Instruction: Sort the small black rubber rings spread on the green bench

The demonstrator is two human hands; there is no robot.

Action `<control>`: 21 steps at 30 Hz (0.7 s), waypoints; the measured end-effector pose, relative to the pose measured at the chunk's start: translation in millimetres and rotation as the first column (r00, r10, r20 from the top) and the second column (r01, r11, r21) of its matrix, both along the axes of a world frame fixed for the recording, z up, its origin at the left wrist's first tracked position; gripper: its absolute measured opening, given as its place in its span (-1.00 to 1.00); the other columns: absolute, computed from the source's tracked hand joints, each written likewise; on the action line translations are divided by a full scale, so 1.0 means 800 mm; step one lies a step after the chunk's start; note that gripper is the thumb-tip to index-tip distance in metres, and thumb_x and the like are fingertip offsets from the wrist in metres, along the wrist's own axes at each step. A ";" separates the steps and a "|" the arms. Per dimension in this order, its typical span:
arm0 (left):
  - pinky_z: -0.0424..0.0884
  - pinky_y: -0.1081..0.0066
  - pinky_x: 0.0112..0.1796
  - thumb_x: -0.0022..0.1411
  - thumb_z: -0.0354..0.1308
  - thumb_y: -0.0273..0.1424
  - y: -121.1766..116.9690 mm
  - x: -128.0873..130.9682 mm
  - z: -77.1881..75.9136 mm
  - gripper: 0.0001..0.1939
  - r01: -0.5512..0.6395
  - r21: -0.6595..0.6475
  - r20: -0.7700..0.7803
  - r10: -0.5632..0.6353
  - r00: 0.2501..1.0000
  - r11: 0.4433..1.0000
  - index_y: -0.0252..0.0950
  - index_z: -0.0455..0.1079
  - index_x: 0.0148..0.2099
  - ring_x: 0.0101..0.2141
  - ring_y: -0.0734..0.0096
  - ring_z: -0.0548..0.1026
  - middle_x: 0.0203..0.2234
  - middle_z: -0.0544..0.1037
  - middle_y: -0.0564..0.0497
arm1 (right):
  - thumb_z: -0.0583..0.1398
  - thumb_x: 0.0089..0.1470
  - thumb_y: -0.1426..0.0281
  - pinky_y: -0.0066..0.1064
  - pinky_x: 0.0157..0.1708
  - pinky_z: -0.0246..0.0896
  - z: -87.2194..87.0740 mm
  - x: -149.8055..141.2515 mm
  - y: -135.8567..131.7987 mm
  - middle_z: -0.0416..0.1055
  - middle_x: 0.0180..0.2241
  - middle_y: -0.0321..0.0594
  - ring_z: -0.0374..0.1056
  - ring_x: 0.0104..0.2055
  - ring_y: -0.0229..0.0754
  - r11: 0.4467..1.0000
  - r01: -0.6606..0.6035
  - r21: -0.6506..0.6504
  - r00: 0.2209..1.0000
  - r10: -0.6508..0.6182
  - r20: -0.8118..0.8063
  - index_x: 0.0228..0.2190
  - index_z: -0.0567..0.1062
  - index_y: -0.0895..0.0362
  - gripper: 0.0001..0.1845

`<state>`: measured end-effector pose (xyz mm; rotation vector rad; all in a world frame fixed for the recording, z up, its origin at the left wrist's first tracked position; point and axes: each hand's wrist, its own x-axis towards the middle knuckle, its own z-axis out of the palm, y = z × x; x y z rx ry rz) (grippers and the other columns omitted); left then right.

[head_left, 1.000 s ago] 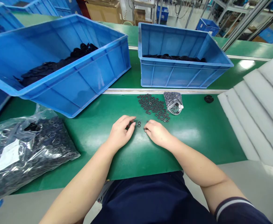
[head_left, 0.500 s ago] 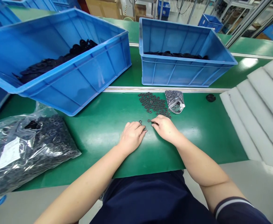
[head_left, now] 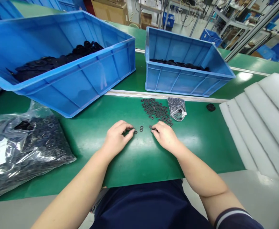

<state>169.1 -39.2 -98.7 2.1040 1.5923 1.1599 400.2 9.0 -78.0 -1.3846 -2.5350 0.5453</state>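
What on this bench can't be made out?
In the head view:
Whether the right hand holds anything: its curled shape hides it.
Exact count of the piled rings: too small and crowded.
The large bag: cut off at the left edge.
Floor of the big blue crate: covered by black parts.

Small dark rings [head_left: 156,110] lie clustered, several apart.

Set on the head, above the shirt [head_left: 149,205], facing forward and down. Looks from behind over both forearms [head_left: 81,186], quite near, centred just ahead of the left hand [head_left: 118,135] and the right hand [head_left: 164,136]. Reaches across the table [head_left: 139,162] to the bins [head_left: 87,84] and, farther, to the cartons [head_left: 110,13]. Cuts the bag [head_left: 34,156] at left, the foam [head_left: 256,127] at right.
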 end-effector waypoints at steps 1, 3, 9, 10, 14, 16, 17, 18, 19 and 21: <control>0.40 0.41 -0.35 0.32 0.16 -0.36 0.002 -0.004 0.000 -0.90 0.002 -0.007 0.003 -0.002 1.000 1.000 -0.25 0.47 -0.23 -0.40 0.42 0.47 -0.39 0.53 0.02 | 0.17 0.28 0.46 -0.33 -0.06 0.29 0.000 -0.004 -0.002 0.47 -0.17 -0.10 0.40 -0.12 -0.11 1.000 -0.018 0.019 1.000 0.018 -0.007 -0.17 0.55 0.15 -0.85; 0.41 0.41 -0.34 0.32 0.16 -0.37 0.004 -0.007 -0.002 -0.89 0.049 -0.017 -0.007 -0.049 0.999 0.999 -0.26 0.48 -0.23 -0.40 0.42 0.46 -0.40 0.53 0.01 | 0.15 0.31 0.44 -0.33 -0.06 0.30 -0.002 -0.015 -0.005 0.47 -0.17 -0.09 0.40 -0.11 -0.10 0.997 -0.060 0.050 0.998 0.061 -0.013 -0.14 0.55 0.15 -0.82; 0.40 0.39 -0.31 0.33 0.12 -0.38 0.007 -0.002 -0.010 -0.88 0.146 -0.077 -0.042 -0.150 0.988 0.986 -0.27 0.47 -0.23 -0.36 0.37 0.48 -0.38 0.52 -0.01 | 0.11 0.35 0.41 -0.32 -0.05 0.28 -0.009 -0.045 -0.006 0.48 -0.14 -0.05 0.39 -0.09 -0.09 0.985 -0.157 0.073 0.987 0.155 0.028 -0.12 0.57 0.16 -0.77; 0.40 0.40 -0.32 0.33 0.13 -0.39 0.007 -0.003 -0.011 -0.89 0.153 -0.084 -0.043 -0.157 0.987 0.985 -0.27 0.47 -0.23 -0.36 0.37 0.47 -0.39 0.52 -0.01 | 0.11 0.35 0.42 -0.32 -0.05 0.28 -0.010 -0.047 -0.006 0.48 -0.15 -0.05 0.38 -0.10 -0.08 0.985 -0.158 0.068 0.987 0.155 0.048 -0.12 0.57 0.17 -0.76; 0.38 0.40 -0.33 0.32 0.14 -0.40 0.007 -0.007 -0.013 -0.90 0.160 -0.099 -0.047 -0.165 0.985 0.982 -0.27 0.47 -0.23 -0.38 0.39 0.46 -0.39 0.51 0.00 | 0.11 0.36 0.41 -0.32 -0.09 0.27 -0.014 -0.049 -0.002 0.48 -0.18 -0.08 0.37 -0.12 -0.08 0.987 -0.145 0.068 0.986 0.138 0.095 -0.16 0.59 0.14 -0.76; 0.38 0.40 -0.33 0.32 0.14 -0.40 0.007 -0.007 -0.013 -0.90 0.155 -0.107 -0.052 -0.161 0.986 0.982 -0.27 0.47 -0.23 -0.38 0.39 0.45 -0.39 0.51 0.01 | 0.09 0.36 0.41 -0.32 -0.12 0.26 -0.016 -0.048 -0.003 0.47 -0.20 -0.11 0.35 -0.14 -0.09 0.985 -0.151 0.086 0.984 0.141 0.111 -0.17 0.60 0.10 -0.75; 0.38 0.40 -0.33 0.32 0.13 -0.40 0.007 -0.007 -0.013 -0.90 0.152 -0.110 -0.054 -0.159 0.986 0.982 -0.27 0.46 -0.23 -0.38 0.39 0.45 -0.39 0.51 0.01 | 0.08 0.37 0.41 -0.32 -0.13 0.26 -0.017 -0.048 -0.004 0.47 -0.20 -0.11 0.34 -0.14 -0.08 0.982 -0.161 0.099 0.981 0.149 0.122 -0.17 0.60 0.09 -0.74; 0.38 0.40 -0.33 0.32 0.13 -0.40 0.007 -0.007 -0.012 -0.90 0.149 -0.111 -0.055 -0.156 0.986 0.983 -0.27 0.46 -0.23 -0.38 0.39 0.46 -0.39 0.51 0.00 | 0.08 0.37 0.42 -0.31 -0.15 0.26 -0.018 -0.047 -0.006 0.47 -0.20 -0.11 0.33 -0.14 -0.07 0.978 -0.174 0.112 0.978 0.159 0.136 -0.16 0.59 0.08 -0.73; 0.38 0.39 -0.33 0.33 0.13 -0.40 0.007 -0.006 -0.012 -0.89 0.147 -0.112 -0.058 -0.154 0.986 0.983 -0.27 0.47 -0.23 -0.37 0.38 0.46 -0.38 0.51 0.00 | 0.07 0.37 0.42 -0.30 -0.17 0.26 -0.018 -0.048 -0.009 0.47 -0.19 -0.10 0.32 -0.12 -0.05 0.975 -0.187 0.122 0.974 0.167 0.155 -0.15 0.59 0.08 -0.73; 0.40 0.38 -0.31 0.34 0.12 -0.40 0.007 -0.005 -0.012 -0.88 0.145 -0.111 -0.063 -0.153 0.986 0.983 -0.27 0.47 -0.23 -0.35 0.36 0.48 -0.38 0.52 -0.02 | 0.06 0.37 0.43 -0.28 -0.20 0.27 -0.018 -0.049 -0.018 0.46 -0.16 -0.07 0.31 -0.10 -0.02 0.971 -0.199 0.136 0.965 0.170 0.199 -0.09 0.57 0.09 -0.71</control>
